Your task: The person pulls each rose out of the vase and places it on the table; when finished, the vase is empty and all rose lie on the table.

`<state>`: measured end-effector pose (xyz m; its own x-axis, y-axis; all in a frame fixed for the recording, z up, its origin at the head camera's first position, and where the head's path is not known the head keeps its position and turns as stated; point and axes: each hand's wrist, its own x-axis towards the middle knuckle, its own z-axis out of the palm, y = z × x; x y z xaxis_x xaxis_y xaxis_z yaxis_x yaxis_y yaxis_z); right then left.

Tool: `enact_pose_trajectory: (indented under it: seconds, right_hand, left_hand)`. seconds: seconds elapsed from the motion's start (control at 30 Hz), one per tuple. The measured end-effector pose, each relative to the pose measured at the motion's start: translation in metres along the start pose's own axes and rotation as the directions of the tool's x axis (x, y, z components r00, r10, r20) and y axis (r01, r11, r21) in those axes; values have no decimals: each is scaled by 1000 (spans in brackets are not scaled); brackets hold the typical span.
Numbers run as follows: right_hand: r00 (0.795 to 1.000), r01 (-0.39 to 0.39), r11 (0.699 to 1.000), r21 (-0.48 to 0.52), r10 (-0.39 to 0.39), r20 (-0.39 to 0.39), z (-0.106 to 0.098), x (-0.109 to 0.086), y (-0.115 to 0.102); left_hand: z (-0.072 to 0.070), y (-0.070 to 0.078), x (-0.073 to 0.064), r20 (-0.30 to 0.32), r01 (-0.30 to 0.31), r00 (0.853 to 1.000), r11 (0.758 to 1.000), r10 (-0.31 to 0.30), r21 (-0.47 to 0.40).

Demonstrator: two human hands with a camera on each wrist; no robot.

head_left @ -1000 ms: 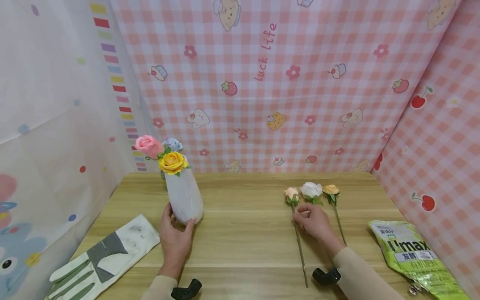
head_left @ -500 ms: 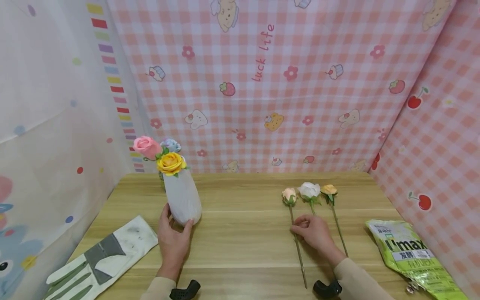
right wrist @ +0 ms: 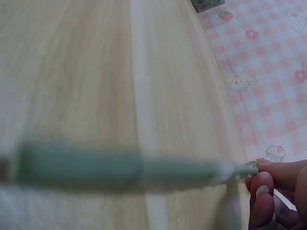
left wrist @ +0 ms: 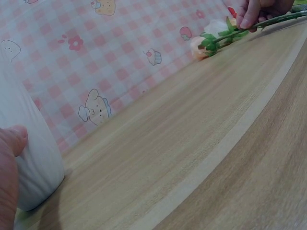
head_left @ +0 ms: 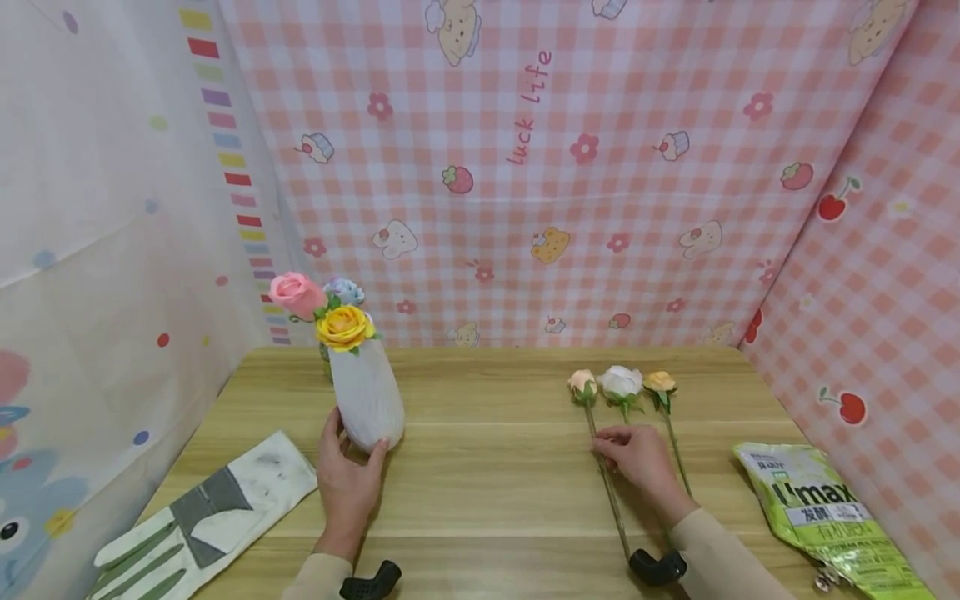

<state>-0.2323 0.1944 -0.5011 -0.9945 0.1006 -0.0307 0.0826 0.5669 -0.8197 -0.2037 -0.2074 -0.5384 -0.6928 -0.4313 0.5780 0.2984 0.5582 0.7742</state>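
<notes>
On the left of the table stands a white ribbed vase (head_left: 367,396), tilted a little. It holds a pink rose (head_left: 297,293), a yellow rose (head_left: 345,327) and a bluish flower (head_left: 344,290). My left hand (head_left: 348,487) grips the vase low down, thumb on its front side (left wrist: 13,139). Across the table, my right hand (head_left: 637,458) pinches the stem of a peach rose (head_left: 582,385) between thumb and fingertips. That green stem (right wrist: 120,167) runs blurred across the right wrist view. A white flower (head_left: 622,382) and an orange-yellow rose (head_left: 661,382) lie beside it.
A white and grey glove (head_left: 217,508) lies at the left edge of the table. At the right edge is a green printed bag (head_left: 832,500), with small shiny bits by its lower side. A checked cloth (head_left: 525,208) hangs behind the wooden table (head_left: 480,467).
My right hand has slid down along the peach rose and now pinches its stem. The stem's lower end has swung right, toward my wrist. The left hand and vase stay put.
</notes>
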Motion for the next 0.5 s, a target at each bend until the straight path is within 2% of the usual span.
enact_pose_trajectory:
  seconds: [0.5]
  right_hand:
    - [1000, -28, 999, -38, 28, 1, -1, 7, 3]
  left_hand:
    - [0, 0, 0, 3, 5, 1000, 1000, -5, -2]
